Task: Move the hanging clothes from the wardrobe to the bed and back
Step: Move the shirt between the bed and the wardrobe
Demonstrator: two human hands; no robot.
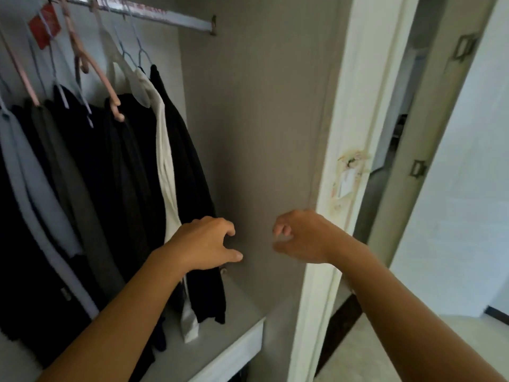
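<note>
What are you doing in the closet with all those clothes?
A person stands at an open wardrobe with both arms reaching in. The left hand and right hand are loosely curled and hold nothing. Dark clothes and one white garment hang on hangers from the rail. The left hand is right in front of the rightmost black garment.

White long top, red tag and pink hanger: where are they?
White long top (165,166), head view: middle of its hanging cloth.
Red paper tag (44,26), head view: its centre.
Pink plastic hanger (95,68), head view: its sloping arm.
</note>
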